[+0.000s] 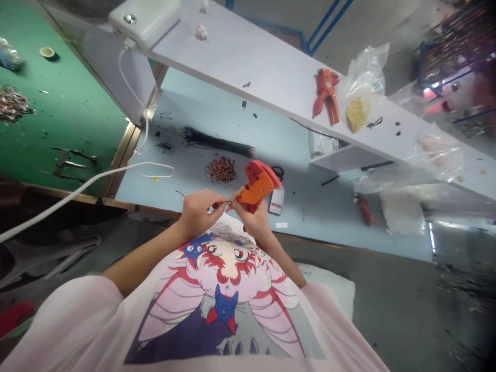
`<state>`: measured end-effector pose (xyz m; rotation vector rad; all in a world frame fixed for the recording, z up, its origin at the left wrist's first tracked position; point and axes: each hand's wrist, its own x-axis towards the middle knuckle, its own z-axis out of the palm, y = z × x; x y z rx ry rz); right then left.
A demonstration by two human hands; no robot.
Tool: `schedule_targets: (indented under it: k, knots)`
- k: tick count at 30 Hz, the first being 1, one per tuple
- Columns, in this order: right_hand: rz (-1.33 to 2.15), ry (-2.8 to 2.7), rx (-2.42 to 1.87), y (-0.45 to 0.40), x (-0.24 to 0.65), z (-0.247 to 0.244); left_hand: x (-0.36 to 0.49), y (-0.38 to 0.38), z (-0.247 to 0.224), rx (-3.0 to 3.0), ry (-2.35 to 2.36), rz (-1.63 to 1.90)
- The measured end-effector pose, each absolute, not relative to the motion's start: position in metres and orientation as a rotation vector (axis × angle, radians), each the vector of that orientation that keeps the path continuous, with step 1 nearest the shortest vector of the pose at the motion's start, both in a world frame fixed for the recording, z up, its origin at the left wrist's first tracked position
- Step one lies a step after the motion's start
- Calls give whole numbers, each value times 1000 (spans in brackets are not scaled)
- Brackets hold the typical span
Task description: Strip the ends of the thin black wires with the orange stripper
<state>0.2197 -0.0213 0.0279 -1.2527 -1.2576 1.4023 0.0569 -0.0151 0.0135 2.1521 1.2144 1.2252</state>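
Observation:
My left hand is closed, pinching a thin dark wire that bridges the small gap to the other hand. A blue wire end sticks out behind the left knuckles. My right hand is wrapped round an orange and red wire stripper, its head pointing up and away from me. The right thumb and forefinger are close to the wire's end; whether they touch it I cannot tell. Just beyond the hands lies a pile of copper-coloured small pieces. Behind it stretches a bundle of dark wires.
A phone lies right of the hands. Over the blue tabletop runs a white shelf with a second wire stripper, plastic bags and a white box. A white cable crosses at left. Red-handled pliers lie further right.

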Motion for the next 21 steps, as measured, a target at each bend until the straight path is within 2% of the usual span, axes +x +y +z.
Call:
schedule_targets:
  k: [17, 21]
  knots:
    - [1377, -1228, -1258, -20, 219, 22, 61, -17, 16, 2018, 1183, 1103]
    - [1487, -1081, -1269, -17, 221, 17, 59, -17, 12, 1783, 1189, 1032]
